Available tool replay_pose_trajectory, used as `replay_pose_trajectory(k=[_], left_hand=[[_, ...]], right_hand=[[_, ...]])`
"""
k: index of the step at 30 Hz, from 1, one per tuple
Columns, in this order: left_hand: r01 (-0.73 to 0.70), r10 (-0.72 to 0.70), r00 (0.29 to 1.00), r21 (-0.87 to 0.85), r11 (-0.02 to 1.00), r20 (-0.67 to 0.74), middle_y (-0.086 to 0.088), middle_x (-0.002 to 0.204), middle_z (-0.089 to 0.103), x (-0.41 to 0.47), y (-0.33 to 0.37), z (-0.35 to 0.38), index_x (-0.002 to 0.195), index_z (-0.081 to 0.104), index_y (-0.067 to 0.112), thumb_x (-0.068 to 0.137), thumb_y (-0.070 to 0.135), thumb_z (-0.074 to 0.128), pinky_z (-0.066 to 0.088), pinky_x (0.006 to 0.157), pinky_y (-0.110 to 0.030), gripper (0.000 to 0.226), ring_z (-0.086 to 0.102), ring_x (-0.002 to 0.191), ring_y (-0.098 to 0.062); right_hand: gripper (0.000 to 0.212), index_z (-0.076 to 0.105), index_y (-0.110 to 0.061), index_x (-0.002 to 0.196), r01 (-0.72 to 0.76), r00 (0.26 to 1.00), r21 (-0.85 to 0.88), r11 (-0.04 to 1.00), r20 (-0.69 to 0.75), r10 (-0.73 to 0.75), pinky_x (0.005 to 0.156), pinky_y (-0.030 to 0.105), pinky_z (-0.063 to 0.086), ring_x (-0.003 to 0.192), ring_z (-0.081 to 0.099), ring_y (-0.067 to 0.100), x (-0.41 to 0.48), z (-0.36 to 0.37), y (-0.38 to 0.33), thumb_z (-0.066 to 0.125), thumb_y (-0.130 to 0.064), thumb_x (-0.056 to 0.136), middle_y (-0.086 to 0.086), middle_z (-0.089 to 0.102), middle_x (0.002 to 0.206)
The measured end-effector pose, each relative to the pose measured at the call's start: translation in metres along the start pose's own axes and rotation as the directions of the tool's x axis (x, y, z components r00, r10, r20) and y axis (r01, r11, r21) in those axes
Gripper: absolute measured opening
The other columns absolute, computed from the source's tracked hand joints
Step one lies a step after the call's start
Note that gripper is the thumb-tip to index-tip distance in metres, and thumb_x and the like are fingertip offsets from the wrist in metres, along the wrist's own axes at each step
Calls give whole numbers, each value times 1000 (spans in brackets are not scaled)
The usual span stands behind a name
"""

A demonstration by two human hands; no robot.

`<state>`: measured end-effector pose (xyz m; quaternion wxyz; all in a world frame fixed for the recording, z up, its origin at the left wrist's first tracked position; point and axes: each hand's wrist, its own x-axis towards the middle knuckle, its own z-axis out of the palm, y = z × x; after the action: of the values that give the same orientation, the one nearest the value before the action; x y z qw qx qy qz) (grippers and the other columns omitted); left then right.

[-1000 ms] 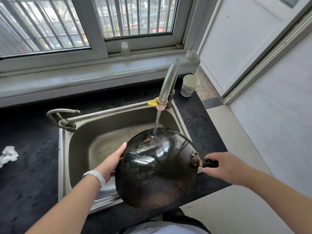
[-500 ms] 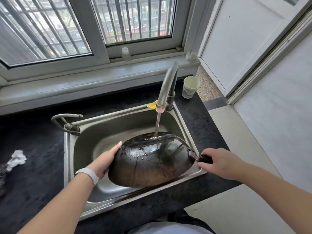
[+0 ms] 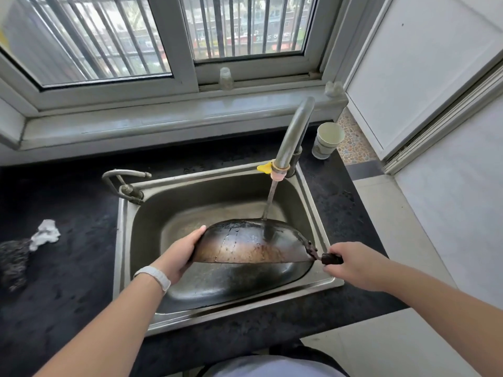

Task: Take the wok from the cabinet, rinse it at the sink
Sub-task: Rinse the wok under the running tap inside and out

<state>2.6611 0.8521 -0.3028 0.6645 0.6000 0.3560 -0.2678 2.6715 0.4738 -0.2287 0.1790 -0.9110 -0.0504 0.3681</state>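
Sink (image 3: 217, 190), wok (image 3: 245, 246) between left grip (image 3: 178, 257), right grip (image 3: 352, 263)

No text, brand or number can be read. A printed band is seen low on the paper cup (image 3: 325, 148), but it is too small to be made out. The signs (image 3: 275, 37) beyond the window (image 3: 245, 54) are blurred.

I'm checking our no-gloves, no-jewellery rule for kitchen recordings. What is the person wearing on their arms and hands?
No gloves on the left hand or the right hand, and no rings that I can see. The left forearm and right forearm are bare, no sleeves showing. The one item worn is a smooth white band round the left wrist, perhaps a watch or fitness strap.
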Motion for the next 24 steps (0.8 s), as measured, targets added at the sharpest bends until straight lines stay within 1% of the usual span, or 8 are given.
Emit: replay_pose_trajectory(k=[3, 5, 8, 10, 12, 15, 19, 24], left_hand=[[-10, 10, 1000, -12, 1000, -17, 8, 108, 76, 1, -2, 3, 114, 72, 22, 87, 49, 65, 40, 110, -34, 39, 66, 105, -12], [-16, 15, 999, -34, 999, -37, 9, 94, 77, 1, -1, 6, 109, 73, 20, 89, 45, 64, 47, 92, -27, 32, 66, 90, -10], [-52, 50, 997, -25, 998, -61, 16, 76, 74, -1, 5, 12, 99, 72, 24, 92, 41, 62, 42, 71, -23, 21, 61, 77, -5], [-77, 77, 996, -1, 997, -36, 15, 87, 74, -4, 10, 15, 104, 71, 25, 93, 43, 59, 42, 75, -23, 24, 61, 82, -3], [-163, 164, 986, 64, 985, -14, 13, 116, 66, -8, 10, 11, 122, 63, 29, 95, 49, 52, 39, 95, -26, 36, 57, 108, -4], [-385, 375, 922, 342, 857, 99, 12, 143, 42, -14, 1, 1, 144, 37, 36, 92, 51, 50, 28, 110, -31, 56, 38, 133, -7], [-489, 538, 840, 530, 693, 70, 13, 138, 51, -10, -1, -3, 146, 40, 34, 91, 34, 66, 37, 107, -30, 60, 47, 127, -7], [-479, 663, 748, 662, 576, -36, 8, 129, 64, -4, 4, 0, 137, 57, 28, 100, 19, 51, 41, 97, -25, 39, 58, 122, -16]], right_hand=[[18, 61, -21, 78, -3, 1000, 3, 1000, 11, 3, 56, 28, 42, 59, 56, 14, -1, -1, -1, 66, -34, 91, 1, 64, 71], [21, 62, -17, 81, -5, 1000, 19, 1000, 21, 5, 55, 28, 41, 56, 53, 13, 0, -4, -3, 66, -34, 91, 1, 62, 69], [24, 63, -12, 83, -24, 999, 61, 998, 27, 22, 50, 28, 43, 51, 52, 13, 3, -7, -4, 66, -34, 90, 1, 60, 66], [21, 63, -12, 82, -34, 999, 88, 996, 32, 31, 47, 26, 45, 47, 53, 13, 5, -9, -4, 65, -32, 91, 0, 60, 63], [20, 63, -11, 85, -42, 999, 114, 993, 32, 38, 45, 24, 45, 44, 52, 11, 6, -11, -3, 64, -30, 93, -1, 59, 60], [23, 62, -10, 89, -46, 999, 123, 991, 32, 42, 45, 21, 46, 42, 52, 8, 8, -15, 0, 63, -32, 96, 0, 57, 60], [25, 62, -14, 86, -33, 999, 106, 994, 30, 30, 48, 23, 49, 45, 55, 8, 10, -16, 6, 63, -37, 95, 1, 60, 62], [24, 58, -23, 84, -20, 1000, -42, 999, 4, 20, 56, 29, 43, 57, 55, 13, 11, -13, 5, 57, -42, 98, -2, 64, 70]])
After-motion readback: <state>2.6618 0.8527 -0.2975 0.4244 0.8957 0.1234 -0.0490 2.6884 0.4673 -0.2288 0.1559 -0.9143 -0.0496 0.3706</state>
